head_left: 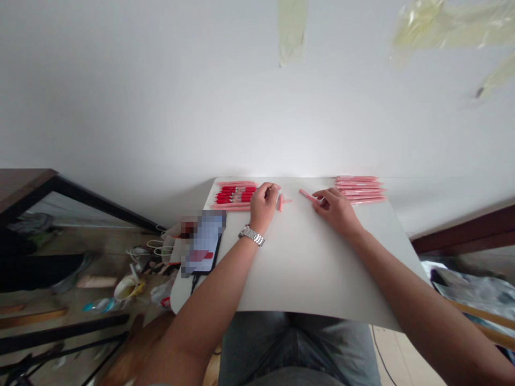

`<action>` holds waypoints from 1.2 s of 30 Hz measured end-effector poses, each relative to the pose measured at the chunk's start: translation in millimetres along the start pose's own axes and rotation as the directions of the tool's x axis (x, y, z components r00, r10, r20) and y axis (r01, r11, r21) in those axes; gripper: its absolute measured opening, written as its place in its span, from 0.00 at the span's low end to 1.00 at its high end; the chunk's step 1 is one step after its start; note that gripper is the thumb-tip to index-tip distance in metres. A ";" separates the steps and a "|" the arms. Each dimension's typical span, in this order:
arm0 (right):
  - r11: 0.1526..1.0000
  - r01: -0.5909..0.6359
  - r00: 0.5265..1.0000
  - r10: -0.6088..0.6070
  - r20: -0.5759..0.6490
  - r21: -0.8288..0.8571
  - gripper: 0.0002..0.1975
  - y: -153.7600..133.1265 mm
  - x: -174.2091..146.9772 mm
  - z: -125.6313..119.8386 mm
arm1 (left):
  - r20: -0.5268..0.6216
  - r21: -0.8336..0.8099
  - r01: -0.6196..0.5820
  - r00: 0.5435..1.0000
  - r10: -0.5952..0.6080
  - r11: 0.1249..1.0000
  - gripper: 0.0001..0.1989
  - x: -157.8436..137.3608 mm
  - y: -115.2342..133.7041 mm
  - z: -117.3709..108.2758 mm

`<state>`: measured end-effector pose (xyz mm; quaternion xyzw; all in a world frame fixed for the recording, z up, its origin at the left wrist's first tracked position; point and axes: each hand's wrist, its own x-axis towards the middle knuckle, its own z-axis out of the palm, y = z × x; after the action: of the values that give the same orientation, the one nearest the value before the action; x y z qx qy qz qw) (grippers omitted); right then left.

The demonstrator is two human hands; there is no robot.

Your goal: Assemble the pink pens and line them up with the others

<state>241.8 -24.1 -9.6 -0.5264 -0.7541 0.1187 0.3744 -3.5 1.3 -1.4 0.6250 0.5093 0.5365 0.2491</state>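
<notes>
My right hand (336, 208) pinches a pink pen (306, 195) by its near end, its other end pointing up and left over the white table (298, 257). My left hand (263, 202), with a silver watch on the wrist, has its fingers curled together; what they hold, if anything, is hidden. Just right of it lie a short pink piece (280, 203), perhaps a cap, and a thin pink tip (287, 200). Beside my left hand is a row of red pens (237, 194) with pink ones around them. Several pink pens (360, 183) lie stacked behind my right hand.
A phone (205, 246), partly blurred, lies at the table's left edge with a cable plugged in. Behind the table rises a white wall (241, 107) with tape strips. On the floor at left are a cup (125, 288), a bottle (100, 305) and cables.
</notes>
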 end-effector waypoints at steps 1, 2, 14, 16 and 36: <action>1.000 0.003 1.000 -0.003 0.001 -0.004 0.10 0.2 0.1 -0.1 | 0.000 -0.002 0.003 1.000 -0.003 1.000 0.11 0.0 0.6 -0.1; 1.000 0.004 1.000 -0.004 0.005 -0.007 0.10 0.2 0.1 -0.2 | -0.001 -0.005 0.006 1.000 -0.006 1.000 0.11 -0.1 1.1 -0.1; 0.999 -0.046 0.998 0.046 -0.037 -0.005 0.08 -2.8 -0.1 -1.0 | -0.023 -0.011 0.010 1.000 -0.010 1.000 0.11 0.2 0.9 -0.4; 0.998 -0.058 0.997 0.056 -0.059 -0.025 0.06 -5.5 0.3 -2.2 | -0.021 -0.011 0.012 1.000 -0.012 1.000 0.11 0.4 0.2 -0.3; 0.986 -0.158 0.987 0.157 -0.025 -0.057 0.09 -7.3 -0.9 -5.6 | -0.019 -0.032 0.022 1.000 -0.022 0.999 0.10 0.5 3.5 -0.9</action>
<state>240.7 -29.1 -2.0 -0.5964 -0.7093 0.1202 0.3559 -3.1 0.3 2.1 0.6103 0.5100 0.5476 0.2600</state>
